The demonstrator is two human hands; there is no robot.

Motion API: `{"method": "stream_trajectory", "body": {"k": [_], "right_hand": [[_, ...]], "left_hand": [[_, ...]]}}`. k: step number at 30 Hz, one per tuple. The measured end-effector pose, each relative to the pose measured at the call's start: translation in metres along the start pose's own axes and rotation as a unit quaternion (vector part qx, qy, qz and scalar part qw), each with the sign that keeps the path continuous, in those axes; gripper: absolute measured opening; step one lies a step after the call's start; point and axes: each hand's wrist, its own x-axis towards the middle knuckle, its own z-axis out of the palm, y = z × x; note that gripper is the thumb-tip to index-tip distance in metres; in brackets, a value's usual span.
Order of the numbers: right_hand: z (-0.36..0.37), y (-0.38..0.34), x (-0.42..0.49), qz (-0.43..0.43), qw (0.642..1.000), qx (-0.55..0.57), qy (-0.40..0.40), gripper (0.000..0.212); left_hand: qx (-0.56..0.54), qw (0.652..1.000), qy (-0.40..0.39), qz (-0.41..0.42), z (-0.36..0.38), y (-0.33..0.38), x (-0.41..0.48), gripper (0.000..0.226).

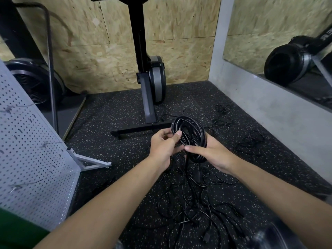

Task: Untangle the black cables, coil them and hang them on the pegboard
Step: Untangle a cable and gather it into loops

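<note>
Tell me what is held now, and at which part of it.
The coiled black cable. The right grip holds its lower right side; the left grip pinches strands at its lower left edge.

The only lettering is a few white characters on the black bar (324, 37) reflected in the mirror (255, 24). They are cut off at the edge and unreadable.

head: worn on head | faces forward-down | hands (190, 150) close, floor (111, 108) beyond
</note>
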Motion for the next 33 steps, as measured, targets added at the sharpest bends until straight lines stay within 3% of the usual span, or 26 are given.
{"method": "stream_trajectory", "body": {"k": [9, 15, 22, 26, 28, 31, 33], "right_hand": [[0.002, 0.002, 0.0, 0.03, 0.999, 0.037, 0.023, 0.058], [0.001, 0.006, 0.002, 0.021, 0.999, -0.012, 0.031, 0.059], [-0.003, 0.011, 0.008, 0.028, 0.996, -0.052, 0.069, 0.065], [-0.008, 0.008, 0.011, 0.024, 0.994, -0.011, 0.106, 0.058], [-0.011, 0.005, 0.012, 0.026, 0.991, 0.01, 0.129, 0.054], [-0.015, 0.006, 0.014, 0.026, 0.988, -0.001, 0.152, 0.05], [-0.017, 0.004, 0.014, 0.024, 0.987, -0.001, 0.161, 0.05]], "left_hand": [[0.08, 0.994, 0.056, 0.037, 0.0, -0.007, 0.008, 0.019], [0.046, 0.997, 0.064, 0.007, 0.003, -0.015, 0.009, 0.023], [0.106, 0.994, 0.011, 0.038, -0.002, -0.005, 0.006, 0.026], [0.189, 0.979, -0.051, 0.064, -0.013, -0.003, 0.0, 0.036], [0.274, 0.955, -0.111, 0.022, -0.019, -0.008, 0.0, 0.033], [0.405, 0.869, -0.283, -0.03, -0.023, -0.026, 0.001, 0.025], [0.441, 0.832, -0.335, -0.033, -0.024, -0.034, -0.001, 0.016]]}}
